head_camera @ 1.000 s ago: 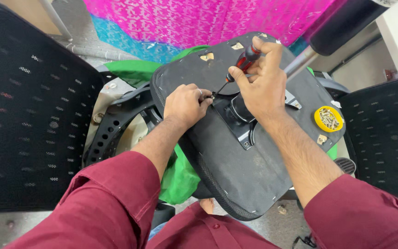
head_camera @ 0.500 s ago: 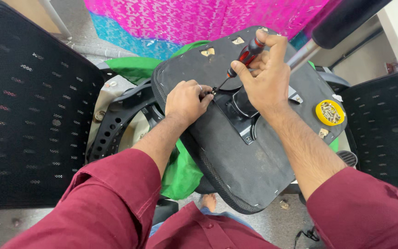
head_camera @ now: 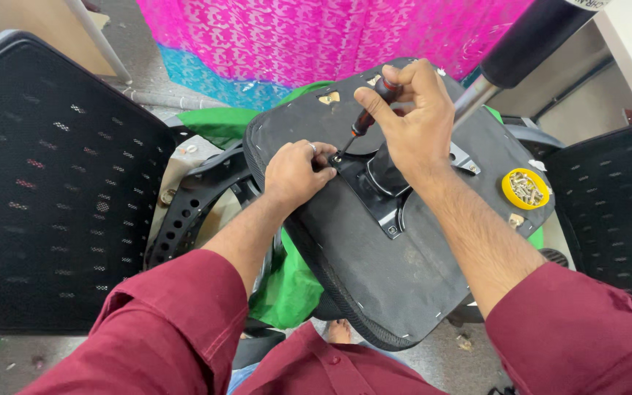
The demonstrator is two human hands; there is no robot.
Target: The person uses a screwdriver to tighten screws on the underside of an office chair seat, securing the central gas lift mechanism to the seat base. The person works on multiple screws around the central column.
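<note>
**Screwdriver held to a bracket on an upturned chair seat**

An upturned office chair seat (head_camera: pixel 396 271) is seen in the middle of the view, its dark fabric underside facing up and tilted toward the near edge. A black metal bracket (head_camera: pixel 374 190) is fixed across the far half of that underside.

A screwdriver (head_camera: pixel 363 121) with a red and black handle is gripped in the right hand (head_camera: pixel 411 117), the fingers and thumb being closed tightly around the handle. The tool is slanted down and to the left, and its tip is set against the left corner of the bracket. The left hand (head_camera: pixel 294 172) is placed just beside that tip, resting on the seat; its fingers are curled together and pinched at the spot where the tip meets the bracket. Whether a small fastener is pinched between them cannot be told.

A round yellow container (head_camera: pixel 525 189) of small metal fasteners is set on the right part of the seat, well apart from both hands. Green fabric (head_camera: pixel 287 285) is seen below the seat's left edge. A black mesh chair back (head_camera: pixel 45 190) is stood at the left, and another mesh panel (head_camera: pixel 616 212) at the right. A pink patterned cloth (head_camera: pixel 316 36) is spread on the far side, and a black cylinder (head_camera: pixel 528 40) on a metal shaft is angled up at the far right.
</note>
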